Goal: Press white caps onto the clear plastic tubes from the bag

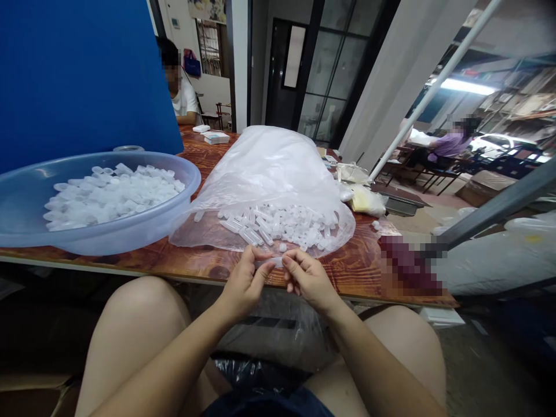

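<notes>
Just over the table's front edge, my left hand (253, 276) and my right hand (307, 275) meet at a small translucent plastic tube (275, 262). The left thumb and fingers pinch one end; the right fingertips close on the other end, partly hiding it. Right behind them, a large clear plastic bag (278, 156) lies with its mouth towards me. Loose clear tubes (249, 234) and small white caps (313, 223) spill in its opening. On the left stands a wide blue plastic basin (130, 237) holding a heap of whitish capped tubes (113, 197).
A blue panel (82, 75) rises behind the basin. Small packets (367, 200) lie right of the bag on the wooden table (365, 266). A metal pole (499, 202) slants in at the right. One person (185, 95) sits at the far end, another (452, 145) further right.
</notes>
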The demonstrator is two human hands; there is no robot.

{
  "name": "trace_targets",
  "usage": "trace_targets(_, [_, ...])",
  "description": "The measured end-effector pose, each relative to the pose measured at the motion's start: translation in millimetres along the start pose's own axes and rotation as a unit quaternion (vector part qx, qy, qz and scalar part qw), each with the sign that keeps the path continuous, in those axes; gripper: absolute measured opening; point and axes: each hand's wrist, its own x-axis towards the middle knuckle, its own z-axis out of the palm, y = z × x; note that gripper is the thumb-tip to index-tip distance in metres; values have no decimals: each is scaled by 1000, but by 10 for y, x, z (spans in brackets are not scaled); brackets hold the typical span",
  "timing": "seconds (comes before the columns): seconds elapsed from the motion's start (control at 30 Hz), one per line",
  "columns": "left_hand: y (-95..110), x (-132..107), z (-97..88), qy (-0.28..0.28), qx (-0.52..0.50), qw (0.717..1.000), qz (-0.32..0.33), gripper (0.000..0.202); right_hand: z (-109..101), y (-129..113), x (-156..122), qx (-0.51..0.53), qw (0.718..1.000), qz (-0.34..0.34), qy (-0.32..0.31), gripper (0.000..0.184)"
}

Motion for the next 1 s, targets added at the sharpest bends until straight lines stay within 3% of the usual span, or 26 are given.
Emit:
trace_targets(0.1, [17, -33, -46, -15, 101, 989, 103, 16, 29, 9, 4, 123, 990, 71, -22, 42])
trace_targets(0.17, [43, -32, -72, -17, 83, 993, 85, 19, 29, 3, -13, 109, 993, 38, -7, 40])
trace_targets(0.27, [68, 1, -93, -46, -20, 997, -52, 34, 7, -15, -52, -61, 987, -138, 55, 23])
trace_targets(0.33, [65, 28, -96, -99, -101, 978, -151, 47, -10, -21, -75, -192, 938, -276, 84, 15])
trace_targets(0.4, [58, 40, -97, -125, -155, 960, -194, 48, -12, -13, -92, -259, 899, -340, 93, 15])
trace_targets(0.47, [59, 30, -102, -107, -137, 972, -155, 42, 8, 13, -103, -239, 917, -305, 98, 14])
trace_targets(0.57, [68, -13, -105, -61, 48, 997, -19, 34, 64, 68, -103, -61, 982, -152, 94, 20])
trace_targets(0.67, [68, -56, -79, -61, 190, 977, 81, 31, 122, 78, -79, 140, 986, -40, 84, 32])
trace_targets(0.77, [76, -65, -64, -113, 212, 962, 128, 28, 151, -20, -58, 238, 967, -38, 82, 35])
trace_targets(0.87, [87, 9, -138, -175, 167, 961, 133, 26, 127, -190, -79, 280, 956, -62, 60, 34])
trace_targets(0.93, [61, 129, -234, -146, 159, 969, 123, 23, 94, -268, -123, 291, 954, -62, 44, 32])
trace_targets(1.0, [-8, 290, -331, -62, 238, 960, 135, 18, 89, -252, -180, 285, 957, -55, 14, 29])
